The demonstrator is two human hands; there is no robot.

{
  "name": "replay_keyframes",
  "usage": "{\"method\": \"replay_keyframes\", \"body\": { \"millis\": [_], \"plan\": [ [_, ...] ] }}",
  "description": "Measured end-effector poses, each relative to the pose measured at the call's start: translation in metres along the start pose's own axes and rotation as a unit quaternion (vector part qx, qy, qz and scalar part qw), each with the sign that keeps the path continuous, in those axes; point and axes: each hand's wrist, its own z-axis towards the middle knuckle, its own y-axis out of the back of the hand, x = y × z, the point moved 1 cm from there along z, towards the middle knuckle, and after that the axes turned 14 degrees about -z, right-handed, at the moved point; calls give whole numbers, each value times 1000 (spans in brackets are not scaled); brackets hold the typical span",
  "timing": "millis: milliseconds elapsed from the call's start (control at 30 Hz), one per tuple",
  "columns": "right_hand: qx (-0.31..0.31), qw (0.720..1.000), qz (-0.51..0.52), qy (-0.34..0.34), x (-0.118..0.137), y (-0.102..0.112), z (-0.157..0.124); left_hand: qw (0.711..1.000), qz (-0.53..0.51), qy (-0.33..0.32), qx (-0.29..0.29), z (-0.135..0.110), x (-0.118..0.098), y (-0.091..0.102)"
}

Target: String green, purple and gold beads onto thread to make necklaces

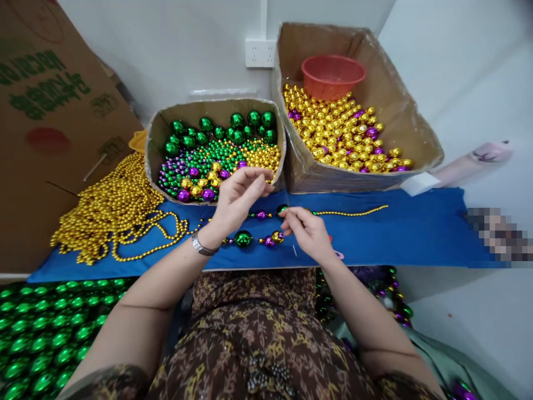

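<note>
Two bare hands: both over the front of the worktop (408,233), which is spread with blue cloth.
Left hand (241,197): raised before the left box (227,106); fingers bent, thumb near the index finger; cannot tell whether thread lies between them; silvery band (203,244) on the wrist.
Right hand (308,232): low, thumb and fingertips close together beside a dark green ball (281,209); cannot tell whether they grip it.
Upper strand (261,215): purple, gold and green beads, on the cloth between the boxes and the lower strand, near both hands.
Lower strand (244,239): one large green ball, smaller purple and gold beads, nearer the body.
Gold string (353,214): small beads, stretching right beyond the right hand.
Gold heap (108,205): tangled bead strings, worktop's left end.
Left box, contents: green balls at the back; mixed small beads, larger gold and purple ones in front.
Right box (328,180): mostly gold beads, some purple; red bowl (327,89) resting on them.
</note>
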Motion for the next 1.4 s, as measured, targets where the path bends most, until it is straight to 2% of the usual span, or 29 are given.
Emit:
{"method": "replay_keyframes", "body": {
  "millis": [67, 167, 267, 333, 433, 500, 633, 767, 900, 1033, 1167, 1267, 1333, 1400],
  "plan": [
    [-21, 999, 41, -13, 7, 7, 0, 997, 6, 39, 63, -19, 24, 4],
    [-23, 995, 95, -7, 20, 14, 0, 976, 109, 81, 171, -48, 62, 5],
    [-48, 989, 142, -9, 30, 25, -3, 936, 256, 73, 229, -67, 89, 3],
    [-92, 982, 162, -17, 31, 35, -6, 898, 344, 74, 263, -74, 99, 3],
    [-175, 967, 178, -42, 22, 53, -10, 831, 455, 74, 310, -82, 104, 10],
    [-221, 953, 193, -71, 8, 62, -13, 795, 512, 67, 318, -88, 104, 19],
    [-277, 922, 231, -139, -29, 72, -21, 739, 594, 60, 311, -97, 100, 46],
    [-323, 893, 259, -175, -57, 79, -29, 686, 650, 61, 321, -102, 91, 78],
    [-332, 888, 257, -187, -63, 80, -29, 678, 668, 79, 296, -101, 82, 102],
    [-352, 886, 249, -169, -58, 80, -21, 676, 675, 101, 277, -98, 79, 112],
    [-404, 869, 245, -145, -52, 91, -15, 658, 690, 116, 278, -97, 80, 113],
    [-418, 864, 249, -131, -46, 96, -14, 650, 691, 137, 286, -93, 76, 110],
    [-399, 875, 246, -121, -41, 90, -16, 648, 684, 148, 302, -87, 68, 105],
    [-343, 901, 233, -125, -37, 74, -18, 658, 662, 145, 327, -77, 54, 97]
  ]
}}
